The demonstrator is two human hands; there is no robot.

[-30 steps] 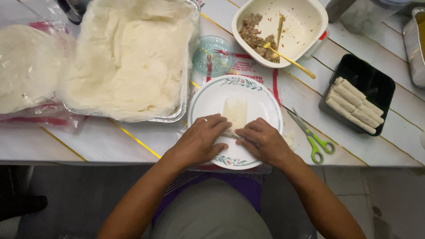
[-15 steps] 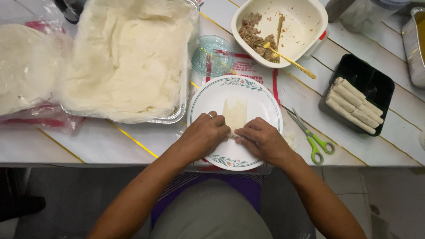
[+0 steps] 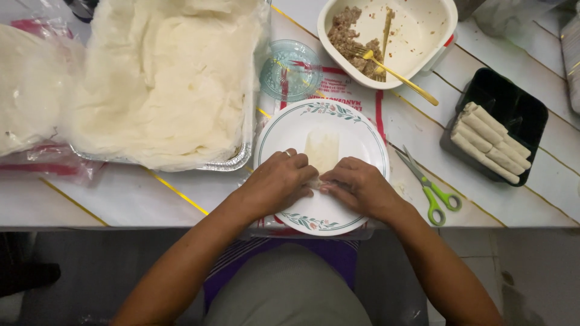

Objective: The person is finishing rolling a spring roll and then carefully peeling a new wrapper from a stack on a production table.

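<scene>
On the far left: a stack of thin pale wrapper sheets (image 3: 27,84) in clear plastic lies on the white plank surface (image 3: 121,199), well apart from both hands
Foil tray: the foil tray (image 3: 232,162) beside it is heaped with more separated sheets (image 3: 163,78), within the left arm's reach
Glass dish: a small clear glass dish (image 3: 291,69) sits just beyond the plate, between the tray and the filling bowl
Plate: a white plate (image 3: 362,136) with a floral rim lies at the near edge of the surface, directly before the person
Wrapper: one thin wrapper (image 3: 322,152) lies on the plate's middle, its far end flat and bare, its near end under the fingers
Left hand: the left hand (image 3: 279,181) has its grip pressed down on the near left part of the wrapper, fingers curled together over it
Right hand: the right hand (image 3: 359,188) mirrors it on the near right part, fingertips meeting the left's at the centre
Doing it well: I judge this a rolling step; even pressure from both hands and a tight tuck should keep the roll straight and the sheet untorn
Filling bowl: a white bowl (image 3: 423,36) holds brown minced filling (image 3: 344,37) and a gold fork (image 3: 396,73)
Scissors: green-handled scissors (image 3: 432,190) lie just right of the plate
Black tray: a black tray (image 3: 513,102) at far right holds finished rolls (image 3: 489,142) side by side
</scene>
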